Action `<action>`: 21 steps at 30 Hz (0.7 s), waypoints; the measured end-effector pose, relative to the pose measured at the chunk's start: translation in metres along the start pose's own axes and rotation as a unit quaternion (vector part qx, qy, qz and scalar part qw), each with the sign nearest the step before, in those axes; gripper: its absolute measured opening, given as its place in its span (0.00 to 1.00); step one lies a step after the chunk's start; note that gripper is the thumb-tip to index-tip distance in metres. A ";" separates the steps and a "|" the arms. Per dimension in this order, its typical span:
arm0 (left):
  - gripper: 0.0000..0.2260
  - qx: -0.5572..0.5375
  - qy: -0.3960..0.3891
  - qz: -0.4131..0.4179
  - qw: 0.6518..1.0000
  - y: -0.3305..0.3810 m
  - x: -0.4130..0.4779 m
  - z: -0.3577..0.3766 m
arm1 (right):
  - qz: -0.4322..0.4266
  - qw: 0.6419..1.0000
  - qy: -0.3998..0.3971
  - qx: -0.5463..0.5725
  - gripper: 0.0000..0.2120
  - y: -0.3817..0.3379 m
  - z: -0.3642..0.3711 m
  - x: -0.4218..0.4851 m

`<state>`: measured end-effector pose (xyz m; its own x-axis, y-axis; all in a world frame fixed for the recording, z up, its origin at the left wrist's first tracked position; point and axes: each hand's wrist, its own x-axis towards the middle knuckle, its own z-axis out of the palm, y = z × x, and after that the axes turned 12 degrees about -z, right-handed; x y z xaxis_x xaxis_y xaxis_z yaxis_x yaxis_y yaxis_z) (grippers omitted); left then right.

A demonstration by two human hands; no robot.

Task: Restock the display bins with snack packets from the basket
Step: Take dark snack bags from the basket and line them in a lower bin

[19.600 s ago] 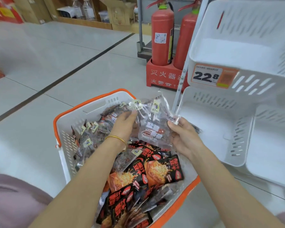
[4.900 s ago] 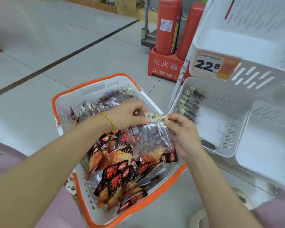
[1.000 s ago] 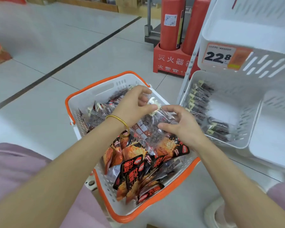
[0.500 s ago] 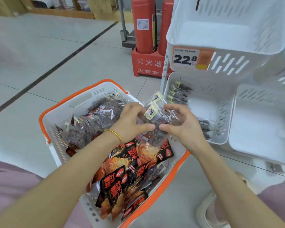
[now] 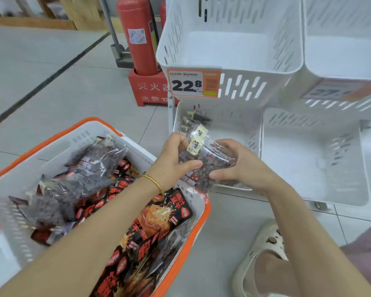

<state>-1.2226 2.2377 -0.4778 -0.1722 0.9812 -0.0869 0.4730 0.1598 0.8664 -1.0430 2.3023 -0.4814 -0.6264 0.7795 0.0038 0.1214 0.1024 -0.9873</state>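
Half a second on, the clear packets (image 5: pixel 204 166) have swung right, off the basket (image 5: pixel 51 133), to the near edge of the lower-left bin (image 5: pixel 253 133).

The left hand (image 5: pixel 176 163) and right hand (image 5: pixel 242 166) each clamp one side of the stack, probably to keep the slippery bags squared with their yellow labels up, like the few packets already in the bin's far-left corner. More clear bags and red-and-black packets (image 5: pixel 159 215) crowd the basket on the left. The upper bin (image 5: pixel 229 46), above the 22.8 price tag (image 5: pixel 193 83), holds nothing. Grey floor tiles (image 5: pixel 62 93) run to a fire extinguisher (image 5: pixel 137 37) at the far side, and a sandalled foot (image 5: pixel 263 249) is planted near right.
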 end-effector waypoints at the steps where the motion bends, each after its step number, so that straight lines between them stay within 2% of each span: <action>1: 0.20 0.006 -0.001 -0.001 1.000 0.002 0.011 0.008 | 0.005 1.000 0.015 0.005 0.31 -0.003 -0.010 0.002; 4: 0.24 0.005 0.020 -0.015 1.000 0.003 0.041 0.027 | -0.022 0.991 0.118 -0.052 0.29 0.006 -0.036 0.015; 6: 0.33 0.072 0.061 -0.022 0.995 -0.003 0.054 0.036 | -0.035 0.965 0.192 -0.174 0.29 0.020 -0.052 0.025; 8: 0.36 0.164 0.068 -0.031 0.984 -0.017 0.055 0.042 | -0.024 0.938 0.218 -0.269 0.28 0.035 -0.064 0.034; 11: 0.35 0.240 0.035 -0.022 0.970 -0.040 0.045 0.051 | -0.038 0.916 0.186 -0.354 0.26 0.053 -0.072 0.049; 14: 0.34 0.281 0.044 0.008 0.959 -0.051 0.039 0.060 | -0.046 0.902 0.140 -0.405 0.26 0.076 -0.074 0.065; 19: 0.34 0.294 0.059 0.028 0.954 -0.056 0.040 0.065 | -0.032 0.920 0.086 -0.381 0.25 0.104 -0.070 0.086; 21: 0.33 0.289 0.057 0.030 0.955 -0.056 0.040 0.064 | -0.005 0.914 0.054 -0.403 0.24 0.108 -0.066 0.093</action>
<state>-1.2006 2.2746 -0.5612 -0.2069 0.9777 0.0372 0.8773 0.1686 0.4493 -1.0379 2.4267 -0.5773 -0.5564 0.8279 0.0715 0.6702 0.4979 -0.5504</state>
